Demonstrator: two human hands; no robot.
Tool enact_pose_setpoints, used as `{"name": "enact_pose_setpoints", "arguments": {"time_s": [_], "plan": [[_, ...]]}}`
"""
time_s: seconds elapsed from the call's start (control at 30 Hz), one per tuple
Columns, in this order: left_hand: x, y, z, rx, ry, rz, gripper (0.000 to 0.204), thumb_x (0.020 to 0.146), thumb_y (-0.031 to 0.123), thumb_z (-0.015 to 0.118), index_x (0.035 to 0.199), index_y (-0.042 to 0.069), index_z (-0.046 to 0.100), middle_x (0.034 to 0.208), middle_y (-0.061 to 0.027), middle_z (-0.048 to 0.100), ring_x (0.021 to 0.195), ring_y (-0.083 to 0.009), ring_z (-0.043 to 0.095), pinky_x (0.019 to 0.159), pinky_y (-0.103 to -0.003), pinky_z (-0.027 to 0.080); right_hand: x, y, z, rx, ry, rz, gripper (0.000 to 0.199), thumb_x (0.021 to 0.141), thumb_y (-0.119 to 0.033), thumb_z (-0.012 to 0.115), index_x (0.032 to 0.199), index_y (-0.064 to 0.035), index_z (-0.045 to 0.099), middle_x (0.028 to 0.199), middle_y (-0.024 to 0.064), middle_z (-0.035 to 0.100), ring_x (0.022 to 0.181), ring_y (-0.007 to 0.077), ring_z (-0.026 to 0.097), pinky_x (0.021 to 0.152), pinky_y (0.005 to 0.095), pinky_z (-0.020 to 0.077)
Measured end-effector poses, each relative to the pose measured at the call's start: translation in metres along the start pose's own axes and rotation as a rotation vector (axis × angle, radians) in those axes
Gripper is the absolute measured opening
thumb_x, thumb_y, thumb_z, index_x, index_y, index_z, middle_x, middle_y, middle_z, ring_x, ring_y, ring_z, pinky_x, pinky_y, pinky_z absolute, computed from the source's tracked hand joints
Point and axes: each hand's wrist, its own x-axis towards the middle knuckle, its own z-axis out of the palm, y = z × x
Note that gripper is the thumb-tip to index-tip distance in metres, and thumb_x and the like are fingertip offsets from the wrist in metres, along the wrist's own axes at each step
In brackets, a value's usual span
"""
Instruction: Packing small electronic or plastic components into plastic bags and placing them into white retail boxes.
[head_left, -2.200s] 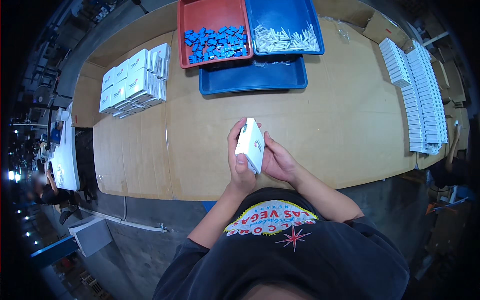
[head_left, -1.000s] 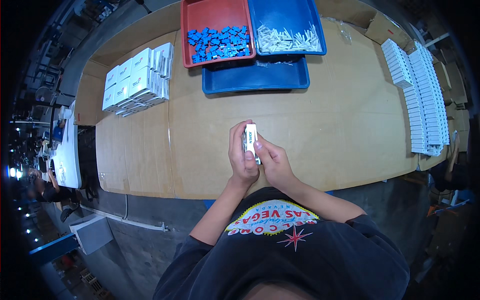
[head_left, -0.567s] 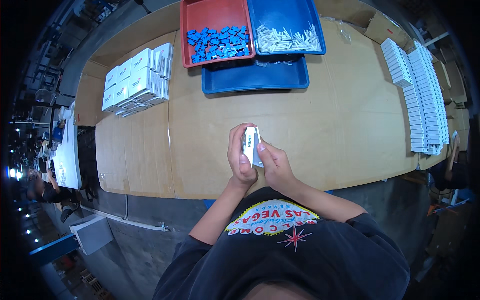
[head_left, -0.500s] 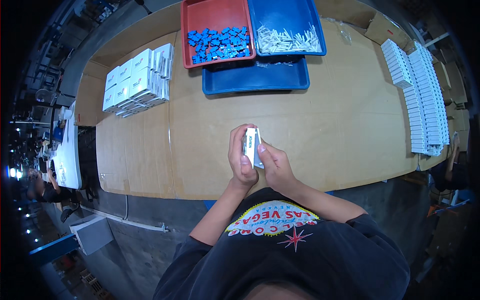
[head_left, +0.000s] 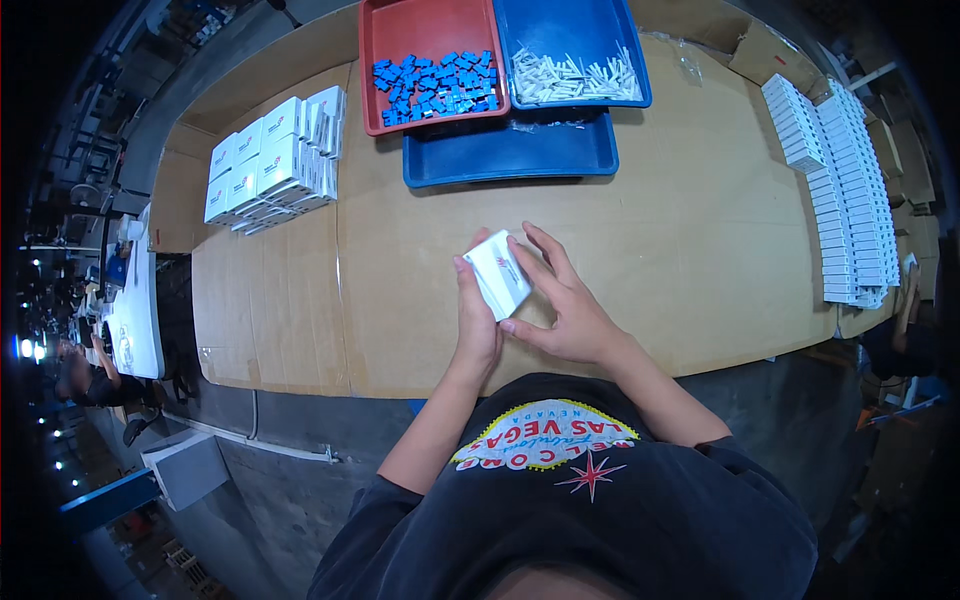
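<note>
We hold a small white box (head_left: 499, 286) above the near middle of the cardboard-covered surface (head_left: 700, 220), its broad face now tilted up toward the camera; a second ago it stood edge-on between the palms, so we have turned it, which reads to us as a box being checked or closed on another side. The left hand (head_left: 475, 315) is closed around the box's left edge, thumb up along the side. The right hand (head_left: 560, 305) lies with fingers spread, fingertips pressing the box's right and lower edges, the palm just below it. So the box sits between the two grips, pinched from both sides and clear of the surface. Farther out, straight ahead, lies an empty blue tray (head_left: 512, 152); behind it a red tray (head_left: 432, 60) of small blue pieces and another blue tray (head_left: 572, 50) of pale sticks. To the left stands a cluster of white boxes (head_left: 272, 160); along the right edge run rows of flat white cartons (head_left: 840, 170). Other people work at a far table on the left.
</note>
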Motion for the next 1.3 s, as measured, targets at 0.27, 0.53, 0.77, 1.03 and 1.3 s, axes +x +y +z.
{"name": "enact_pose_setpoints", "arguments": {"time_s": [0.27, 0.53, 0.77, 1.03, 1.3], "plan": [[-0.019, 0.012, 0.019, -0.165, -0.125, -0.373, 0.064, 0.11, 0.062, 0.034, 0.148, 0.012, 0.048, 0.131, -0.0075, 0.065, 0.119, -0.0197, 0.066, 0.098, -0.036, 0.056, 0.009, 0.022, -0.007, -0.173, 0.022, -0.31, 0.088, 0.083, -0.049, 0.081, 0.15, -0.0006, 0.051, 0.154, 0.0256, 0.047, 0.14, 0.0433, 0.05, 0.118, 0.0527, 0.0401], [-0.022, 0.006, 0.012, -0.141, -0.117, -0.336, 0.06, 0.111, 0.059, 0.035, 0.146, 0.013, 0.05, 0.13, -0.0067, 0.065, 0.116, -0.0185, 0.066, 0.097, -0.036, 0.056, 0.007, 0.027, 0.002, -0.097, 0.133, -0.427, 0.08, 0.086, -0.047, 0.079, 0.139, 0.0085, 0.058, 0.145, 0.0274, 0.057, 0.132, 0.0457, 0.058, 0.112, 0.0513, 0.0467], [-0.024, 0.007, 0.013, -0.107, -0.138, -0.328, 0.059, 0.112, 0.057, 0.035, 0.147, 0.012, 0.048, 0.132, -0.0064, 0.064, 0.118, -0.0181, 0.065, 0.099, -0.036, 0.054, 0.004, 0.037, 0.007, 0.012, 0.158, -0.436, 0.079, 0.091, -0.049, 0.074, 0.141, 0.0092, 0.056, 0.144, 0.0295, 0.057, 0.133, 0.0468, 0.057, 0.114, 0.0517, 0.0449], [-0.011, 0.011, 0.011, 0.306, -0.066, 0.229, 0.064, 0.11, 0.043, 0.041, 0.159, 0.003, 0.033, 0.138, -0.0149, 0.059, 0.125, -0.0235, 0.06, 0.109, -0.037, 0.046, 0.002, 0.023, 0.012, 0.092, 0.254, -0.139, 0.079, 0.102, -0.055, 0.058, 0.153, 0.0033, 0.045, 0.153, 0.0257, 0.05, 0.139, 0.0388, 0.054, 0.119, 0.0477, 0.0394], [-0.005, -0.005, -0.01, 0.668, -0.185, 0.531, 0.108, 0.091, 0.068, 0.062, 0.164, 0.0, 0.02, 0.154, -0.0191, 0.041, 0.14, -0.0284, 0.046, 0.118, -0.042, 0.035, 0.009, -0.004, 0.01, 1.0, -0.007, 0.584, 0.059, 0.108, -0.034, 0.059, 0.154, -0.0012, 0.045, 0.151, 0.0192, 0.052, 0.125, 0.0214, 0.062, 0.103, 0.0346, 0.051]]}}
